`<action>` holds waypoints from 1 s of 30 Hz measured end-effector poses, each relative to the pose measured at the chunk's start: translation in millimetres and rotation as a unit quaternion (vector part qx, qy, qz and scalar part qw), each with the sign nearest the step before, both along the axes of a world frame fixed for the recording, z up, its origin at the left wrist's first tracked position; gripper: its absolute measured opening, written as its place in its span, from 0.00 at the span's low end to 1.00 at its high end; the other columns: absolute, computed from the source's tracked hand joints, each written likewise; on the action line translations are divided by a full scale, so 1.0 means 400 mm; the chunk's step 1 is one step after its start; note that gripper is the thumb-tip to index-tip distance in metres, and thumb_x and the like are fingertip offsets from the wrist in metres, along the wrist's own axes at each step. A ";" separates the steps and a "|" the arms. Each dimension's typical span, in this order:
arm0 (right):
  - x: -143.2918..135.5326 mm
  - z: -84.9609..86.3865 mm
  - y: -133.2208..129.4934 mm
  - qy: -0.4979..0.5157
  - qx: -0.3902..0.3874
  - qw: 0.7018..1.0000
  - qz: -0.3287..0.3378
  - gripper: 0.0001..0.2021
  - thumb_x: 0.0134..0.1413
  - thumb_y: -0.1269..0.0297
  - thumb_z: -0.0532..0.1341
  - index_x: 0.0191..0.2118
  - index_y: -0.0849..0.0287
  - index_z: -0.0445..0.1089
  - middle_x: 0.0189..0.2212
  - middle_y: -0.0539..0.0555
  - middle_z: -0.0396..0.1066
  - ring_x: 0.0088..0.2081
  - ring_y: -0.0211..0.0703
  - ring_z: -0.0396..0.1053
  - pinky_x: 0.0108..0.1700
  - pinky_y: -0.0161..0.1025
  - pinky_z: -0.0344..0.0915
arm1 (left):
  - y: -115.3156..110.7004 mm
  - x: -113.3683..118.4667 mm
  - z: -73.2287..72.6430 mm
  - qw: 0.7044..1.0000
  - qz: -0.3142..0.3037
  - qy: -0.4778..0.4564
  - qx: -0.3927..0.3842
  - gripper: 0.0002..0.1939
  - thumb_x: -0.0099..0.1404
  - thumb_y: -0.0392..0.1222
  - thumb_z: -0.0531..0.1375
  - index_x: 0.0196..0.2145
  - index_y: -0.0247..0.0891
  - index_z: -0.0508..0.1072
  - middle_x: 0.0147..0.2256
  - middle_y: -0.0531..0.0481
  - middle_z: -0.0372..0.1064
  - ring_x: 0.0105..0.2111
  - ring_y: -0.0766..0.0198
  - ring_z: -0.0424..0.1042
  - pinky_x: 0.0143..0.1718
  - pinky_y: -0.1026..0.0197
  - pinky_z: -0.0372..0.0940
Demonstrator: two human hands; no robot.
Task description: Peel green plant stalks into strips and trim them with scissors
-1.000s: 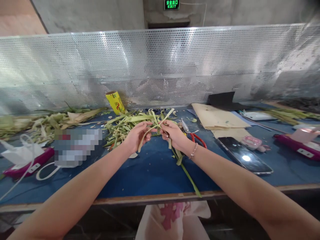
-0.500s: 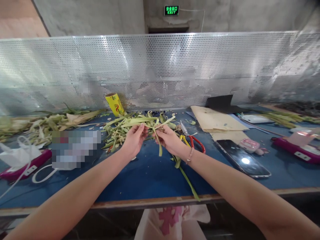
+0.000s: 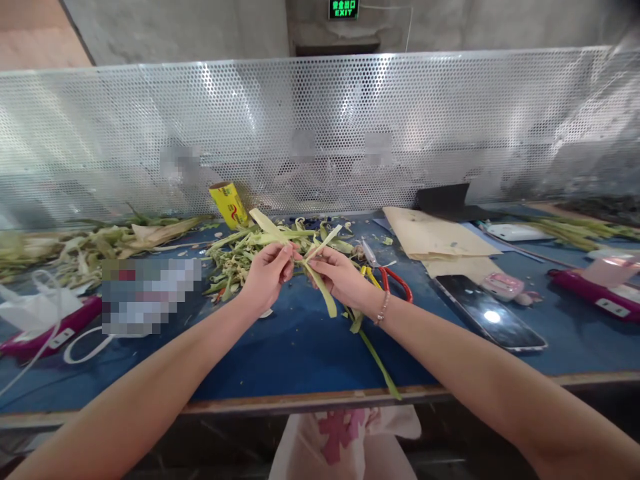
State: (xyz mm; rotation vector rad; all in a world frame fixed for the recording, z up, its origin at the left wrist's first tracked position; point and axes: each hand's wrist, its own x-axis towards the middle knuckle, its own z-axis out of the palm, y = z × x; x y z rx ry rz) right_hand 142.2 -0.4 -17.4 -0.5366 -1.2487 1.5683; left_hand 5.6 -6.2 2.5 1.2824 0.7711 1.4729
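Pale green leaf strips (image 3: 324, 293), flat and ribbon-like, cross between my two hands above the blue table. My left hand (image 3: 270, 275) pinches them at the crossing with thumb and forefinger. Closed around the same strips from the other side is my right hand (image 3: 340, 277), with one end hanging below its fingers and another sticking up past them. Behind both hands lies a heap of cut and curled leaf pieces (image 3: 235, 257). Red-handled scissors (image 3: 397, 280) and a yellow-handled tool (image 3: 369, 275) rest just beyond my right wrist. A long green strip (image 3: 380, 363) trails toward the table edge.
A perforated metal screen (image 3: 270, 133) stands along the back. To the right are a phone (image 3: 487, 313), a pink case (image 3: 501, 285) and brown paper (image 3: 435, 233). A yellow tube (image 3: 229, 205) leans behind the heap. Power strips (image 3: 600, 300) with cords lie at both sides.
The leaf strips have turned in my hands: a broad end now points up to the left, and the hanging end slants more to the right. The view has tilted slightly down.
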 end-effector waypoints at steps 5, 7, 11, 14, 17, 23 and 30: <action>-0.007 -0.006 0.006 0.015 -0.006 0.999 -0.029 0.07 0.40 0.66 0.61 0.28 0.59 0.61 0.20 0.44 0.63 0.19 0.29 0.61 0.23 0.31 0.62 | 0.002 -0.007 -0.008 0.999 -0.001 0.040 -0.012 0.09 0.47 0.42 0.63 0.21 0.33 0.72 0.19 0.54 0.61 0.17 0.77 0.55 0.17 0.69 0.51; -0.008 -0.006 0.007 0.019 -0.009 0.999 -0.040 0.08 0.41 0.67 0.61 0.29 0.59 0.61 0.22 0.45 0.64 0.21 0.30 0.63 0.24 0.32 0.63 | -0.001 -0.003 -0.008 0.999 -0.016 0.039 -0.023 0.09 0.47 0.43 0.63 0.24 0.34 0.73 0.22 0.53 0.62 0.20 0.75 0.58 0.20 0.69 0.55; -0.009 -0.002 0.006 0.021 -0.009 0.999 -0.041 0.08 0.39 0.67 0.61 0.28 0.58 0.61 0.22 0.44 0.64 0.21 0.29 0.63 0.25 0.31 0.63 | -0.005 0.009 -0.011 0.996 -0.074 0.036 -0.030 0.10 0.50 0.44 0.62 0.27 0.35 0.74 0.30 0.51 0.64 0.27 0.71 0.63 0.28 0.66 0.61; -0.012 -0.001 0.006 0.040 0.003 0.998 -0.042 0.09 0.38 0.67 0.62 0.27 0.57 0.60 0.19 0.42 0.61 0.19 0.28 0.61 0.24 0.30 0.61 | 0.001 0.012 -0.022 0.995 -0.087 0.054 -0.020 0.08 0.51 0.43 0.60 0.25 0.35 0.73 0.31 0.51 0.64 0.29 0.71 0.64 0.31 0.66 0.62; -0.014 -0.002 0.008 0.027 -0.004 0.999 -0.042 0.09 0.39 0.66 0.62 0.27 0.57 0.60 0.18 0.42 0.61 0.19 0.29 0.62 0.24 0.31 0.61 | 0.005 0.010 -0.028 0.995 -0.060 0.083 0.000 0.08 0.53 0.44 0.59 0.24 0.36 0.71 0.28 0.52 0.64 0.25 0.71 0.64 0.31 0.65 0.62; -0.010 0.004 0.004 0.006 0.013 0.997 -0.073 0.06 0.42 0.68 0.58 0.27 0.59 0.58 0.18 0.42 0.60 0.15 0.25 0.54 0.17 0.27 0.51 | 0.002 0.005 -0.010 0.995 -0.022 0.095 -0.020 0.05 0.54 0.39 0.56 0.28 0.35 0.70 0.23 0.53 0.65 0.21 0.71 0.63 0.25 0.66 0.60; 0.002 0.019 0.006 0.055 -0.022 0.998 -0.034 0.08 0.41 0.70 0.57 0.32 0.59 0.61 0.19 0.43 0.60 0.14 0.23 0.49 0.16 0.26 0.44 | 0.010 -0.014 -0.010 0.990 -0.071 0.122 -0.022 0.17 0.49 0.30 0.54 0.39 0.39 0.66 0.22 0.55 0.68 0.19 0.70 0.66 0.24 0.65 0.63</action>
